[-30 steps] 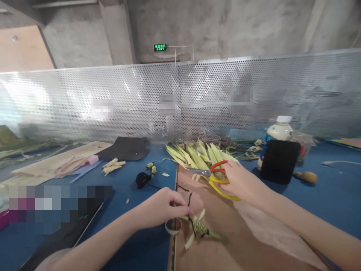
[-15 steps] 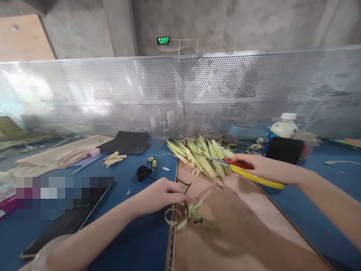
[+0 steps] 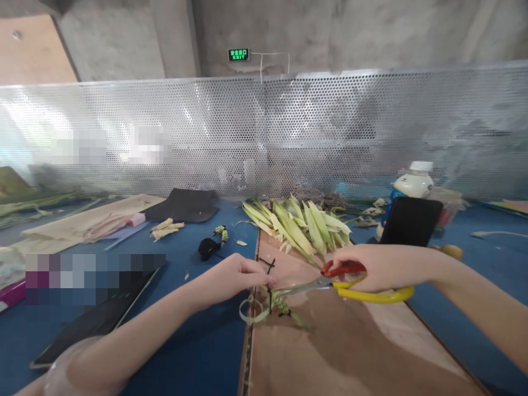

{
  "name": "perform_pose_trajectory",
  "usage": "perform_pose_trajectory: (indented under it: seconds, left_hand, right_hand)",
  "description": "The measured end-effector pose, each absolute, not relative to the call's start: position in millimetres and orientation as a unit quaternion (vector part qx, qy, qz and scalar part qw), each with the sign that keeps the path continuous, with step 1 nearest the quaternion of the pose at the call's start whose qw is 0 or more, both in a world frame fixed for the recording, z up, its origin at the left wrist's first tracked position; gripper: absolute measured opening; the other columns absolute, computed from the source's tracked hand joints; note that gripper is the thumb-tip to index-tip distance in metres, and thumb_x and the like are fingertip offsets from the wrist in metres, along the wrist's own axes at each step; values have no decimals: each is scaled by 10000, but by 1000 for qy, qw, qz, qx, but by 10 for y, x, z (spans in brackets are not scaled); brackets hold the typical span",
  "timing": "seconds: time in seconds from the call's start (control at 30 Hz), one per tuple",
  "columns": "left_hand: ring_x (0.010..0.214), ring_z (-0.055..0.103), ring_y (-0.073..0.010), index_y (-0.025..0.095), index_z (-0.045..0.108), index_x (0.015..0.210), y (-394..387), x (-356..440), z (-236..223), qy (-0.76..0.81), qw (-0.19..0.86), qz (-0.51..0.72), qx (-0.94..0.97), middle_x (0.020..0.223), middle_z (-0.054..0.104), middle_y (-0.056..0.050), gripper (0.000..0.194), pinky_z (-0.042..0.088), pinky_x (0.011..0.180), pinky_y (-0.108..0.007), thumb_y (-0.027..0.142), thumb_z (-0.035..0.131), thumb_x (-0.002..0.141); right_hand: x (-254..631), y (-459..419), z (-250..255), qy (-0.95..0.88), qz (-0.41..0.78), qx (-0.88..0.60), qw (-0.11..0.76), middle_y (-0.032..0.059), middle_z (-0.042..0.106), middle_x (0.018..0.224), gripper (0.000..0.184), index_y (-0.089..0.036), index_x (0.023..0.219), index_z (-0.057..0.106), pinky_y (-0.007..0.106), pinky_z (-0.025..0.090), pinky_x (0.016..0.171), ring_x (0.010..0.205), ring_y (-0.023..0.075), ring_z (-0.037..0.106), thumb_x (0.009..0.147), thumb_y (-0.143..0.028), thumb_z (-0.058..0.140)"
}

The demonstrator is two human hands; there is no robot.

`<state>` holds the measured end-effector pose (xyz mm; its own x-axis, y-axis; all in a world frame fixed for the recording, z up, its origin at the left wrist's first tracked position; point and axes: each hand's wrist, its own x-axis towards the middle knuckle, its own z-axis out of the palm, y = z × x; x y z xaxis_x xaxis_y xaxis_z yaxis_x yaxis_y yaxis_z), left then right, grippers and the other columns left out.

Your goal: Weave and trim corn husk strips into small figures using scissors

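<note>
My left hand pinches a black cord over the left edge of the brown board. Just below the fingertips is a small braided piece of green husk bound with black cord, a pale curled strip at its left. My right hand is closed round the red and yellow handles of a pair of scissors. The metal blades point left, their tips close to my left fingertips and the braided piece. Whether the blades touch the cord I cannot tell.
A heap of green corn husks lies at the board's far end. A bottle and a black phone stand at the right. A black ball of cord and a dark tablet are at the left. A perforated metal screen rises behind.
My right hand has brought the scissors down and nearer, from over the husk heap to beside my left fingertips. The left hand keeps its pinch on the cord, almost in place.
</note>
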<state>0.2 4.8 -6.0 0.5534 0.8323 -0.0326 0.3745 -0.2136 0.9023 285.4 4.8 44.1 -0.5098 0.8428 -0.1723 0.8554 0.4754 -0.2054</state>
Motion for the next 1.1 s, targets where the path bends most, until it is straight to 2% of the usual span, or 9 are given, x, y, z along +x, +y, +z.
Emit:
perform_pose_trajectory:
  seconds: [0.1,0.33,0.53,0.67,0.87,1.0,1.1]
  left_hand:
    - [726,524,-148,180,340,465,51,-4,-62,397,479,235,747,631,425,15,411,394,857,-280,382,565,743]
    - [675,502,-117,185,303,463,51,-10,-86,368,505,252,739,622,426,24,423,394,875,-267,352,563,751]
    - [741,539,-159,159,499,468,16,7,-48,397,480,245,743,672,561,-13,404,409,858,-297,457,578,730]
    - [783,548,-171,148,559,502,-12,17,-1,395,473,235,752,739,617,-31,401,410,845,-290,467,561,745]
    - [754,548,-160,141,613,548,-28,20,9,391,486,233,746,708,618,-19,374,417,790,-269,455,575,746]
    - [633,506,-131,132,694,700,-51,18,18,379,506,237,738,630,585,-9,335,407,653,-246,428,556,773]
    - [614,486,-118,137,715,755,-69,19,43,373,504,257,735,605,568,2,290,376,612,-230,382,561,781]
  right_hand:
    - [2834,70,433,851,-175,492,55,46,640,923,369,-209,972,623,305,447,666,772,192,583,722,-464,527]
    - [2825,99,329,856,-182,484,25,51,626,984,384,-217,981,609,323,444,741,843,205,576,709,-480,545]
    - [2798,112,285,860,-189,473,4,55,621,991,380,-211,960,598,320,445,758,866,207,573,712,-493,542]
    - [2805,143,236,864,-195,465,9,53,622,983,386,-216,954,596,319,449,749,861,210,575,722,-518,532]
    - [2792,127,290,870,-209,447,17,61,621,984,381,-209,987,611,309,434,746,855,210,573,752,-495,518]
    - [2791,117,356,865,-257,429,28,65,606,1029,380,-200,1038,603,285,412,771,900,199,561,785,-464,502]
    - [2801,134,337,861,-291,417,19,66,598,977,389,-173,998,612,274,406,753,880,193,546,767,-475,530]
